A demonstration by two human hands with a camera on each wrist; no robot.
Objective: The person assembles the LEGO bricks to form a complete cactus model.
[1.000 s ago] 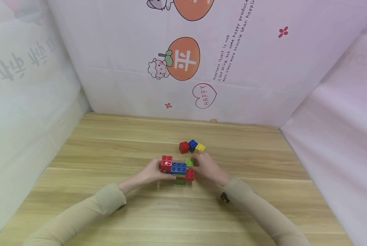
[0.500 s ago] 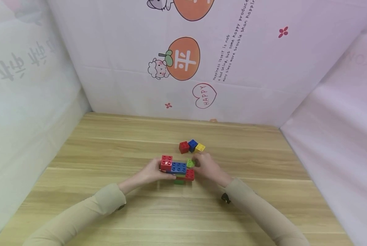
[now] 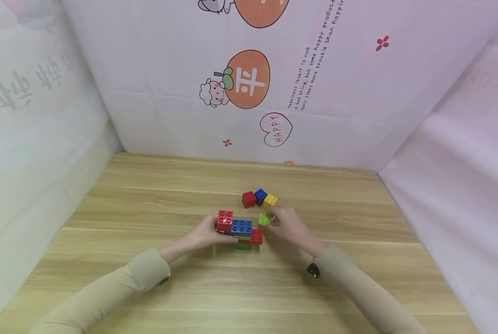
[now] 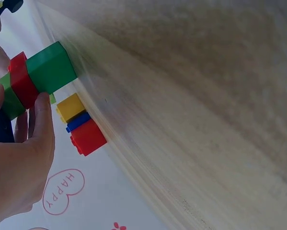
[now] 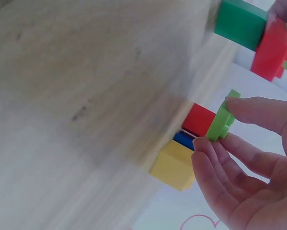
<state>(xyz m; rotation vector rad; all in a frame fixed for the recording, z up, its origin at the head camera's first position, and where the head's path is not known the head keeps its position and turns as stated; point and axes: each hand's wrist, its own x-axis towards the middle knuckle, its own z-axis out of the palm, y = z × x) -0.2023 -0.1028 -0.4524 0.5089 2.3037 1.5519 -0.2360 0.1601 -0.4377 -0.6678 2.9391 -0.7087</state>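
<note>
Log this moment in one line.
left hand: grips multicoloured stacked plastic-brick assembly; right hand: pinches light-green studded plastic brick, apart from assembly; wood-grain table: red boxy brick, blue boxy brick, yellow boxy brick

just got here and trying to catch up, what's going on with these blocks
A person is working with toy bricks at a wood-grain table. The left hand grips a stacked build of several colours. The right hand pinches a small light green brick, held apart from the build. Farther from the person, a red brick, a blue brick and a yellow brick sit close together on the table.
</note>
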